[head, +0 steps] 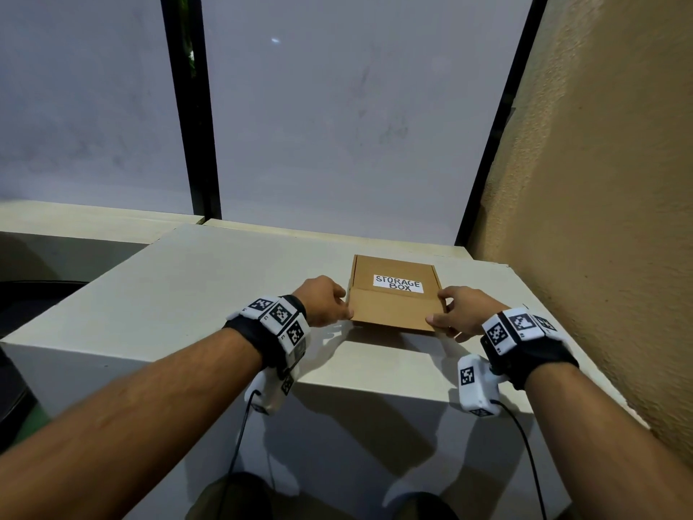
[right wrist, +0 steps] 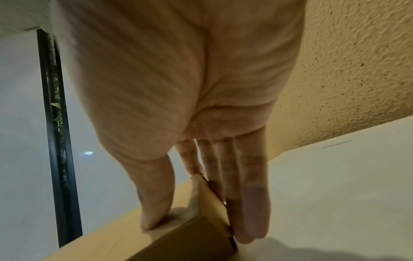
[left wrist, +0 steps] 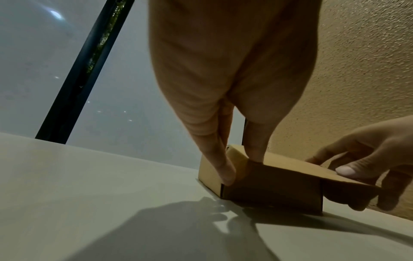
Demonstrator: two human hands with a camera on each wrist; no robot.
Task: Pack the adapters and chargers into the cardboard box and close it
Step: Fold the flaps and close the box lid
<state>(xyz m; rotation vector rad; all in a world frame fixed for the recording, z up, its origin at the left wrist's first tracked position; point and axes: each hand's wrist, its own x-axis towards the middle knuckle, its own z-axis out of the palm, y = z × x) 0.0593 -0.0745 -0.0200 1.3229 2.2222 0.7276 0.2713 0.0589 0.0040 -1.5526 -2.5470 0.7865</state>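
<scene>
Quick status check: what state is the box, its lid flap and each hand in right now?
cardboard box: on the table, lid down, label facing up.
front flap: not tucked, sticking out past the front wall.
left hand: grip pinching the box's left corner.
right hand: thumb on top, fingers along the right side.

Matt brown cardboard box [head: 393, 305]; smooth matt tabletop [head: 195, 294]; rough textured wall [head: 600, 219].
</scene>
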